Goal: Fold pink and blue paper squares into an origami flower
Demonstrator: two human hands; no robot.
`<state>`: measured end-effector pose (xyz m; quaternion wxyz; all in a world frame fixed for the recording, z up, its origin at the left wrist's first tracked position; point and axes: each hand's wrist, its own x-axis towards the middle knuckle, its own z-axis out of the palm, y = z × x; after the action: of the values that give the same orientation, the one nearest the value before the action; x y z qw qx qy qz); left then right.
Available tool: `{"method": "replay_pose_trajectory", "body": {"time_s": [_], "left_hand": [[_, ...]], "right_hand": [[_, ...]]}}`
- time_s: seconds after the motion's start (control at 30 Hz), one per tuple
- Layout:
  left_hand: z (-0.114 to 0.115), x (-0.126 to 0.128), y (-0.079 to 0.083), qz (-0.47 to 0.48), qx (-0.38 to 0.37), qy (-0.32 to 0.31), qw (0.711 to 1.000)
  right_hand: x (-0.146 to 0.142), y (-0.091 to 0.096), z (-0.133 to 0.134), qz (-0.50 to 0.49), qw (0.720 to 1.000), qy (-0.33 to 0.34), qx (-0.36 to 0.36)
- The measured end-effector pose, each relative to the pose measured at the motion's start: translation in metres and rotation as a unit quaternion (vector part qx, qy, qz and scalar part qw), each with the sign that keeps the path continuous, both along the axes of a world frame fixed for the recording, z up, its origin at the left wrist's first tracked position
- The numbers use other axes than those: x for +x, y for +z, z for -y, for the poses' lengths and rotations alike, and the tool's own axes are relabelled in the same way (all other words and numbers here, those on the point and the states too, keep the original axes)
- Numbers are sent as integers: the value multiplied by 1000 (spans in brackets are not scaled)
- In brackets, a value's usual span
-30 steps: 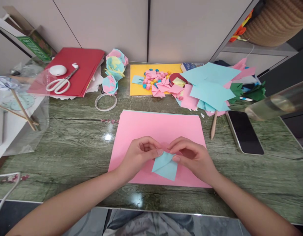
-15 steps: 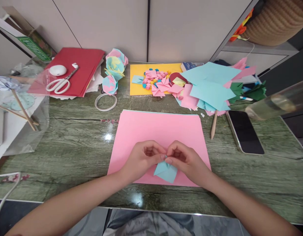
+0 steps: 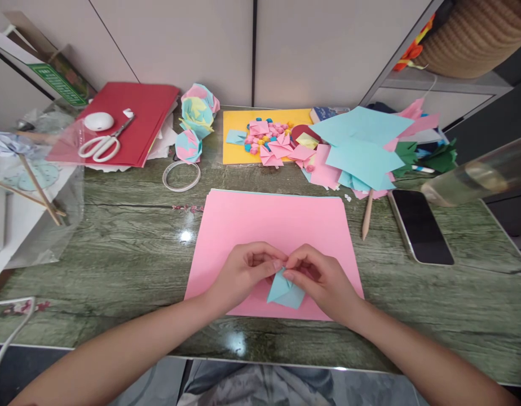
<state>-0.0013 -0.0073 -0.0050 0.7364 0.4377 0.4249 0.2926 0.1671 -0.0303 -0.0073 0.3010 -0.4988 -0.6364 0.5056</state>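
Observation:
A small folded piece of light blue paper (image 3: 287,292) is pinched at its upper edge between my two hands. My left hand (image 3: 247,270) holds it with thumb and index finger from the left. From the right, my right hand (image 3: 319,276) grips the same edge, thumb on the near side. The fingertips of both hands nearly meet and hide the top of the folded paper. Beneath them lies a stack of pink paper sheets (image 3: 277,220) on the dark green table (image 3: 129,254).
White scissors (image 3: 100,148) lie on red paper (image 3: 137,107) at the back left. A tape roll (image 3: 181,176), paper balls (image 3: 197,113) and a yellow sheet (image 3: 233,152) with folded pieces stand behind. Right are blue paper sheets (image 3: 364,160), a wooden stick (image 3: 367,220) and a phone (image 3: 422,228).
The light blue paper has tilted and its lower part has lifted slightly, with its left flap showing more. Both hands stay in nearly the same place, still pinching its top edge.

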Motion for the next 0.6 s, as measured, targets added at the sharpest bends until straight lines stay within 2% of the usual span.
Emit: {"method": "replay_pose_trajectory", "body": {"time_s": [0.3,0.6], "left_hand": [[0,0,0,6,13,-5,1000],[1,0,2,-1,-2,50,999]], "right_hand": [[2,-1,-1,4,1000,-23,17],[4,1,-3,-33,998,-30,41]]}}
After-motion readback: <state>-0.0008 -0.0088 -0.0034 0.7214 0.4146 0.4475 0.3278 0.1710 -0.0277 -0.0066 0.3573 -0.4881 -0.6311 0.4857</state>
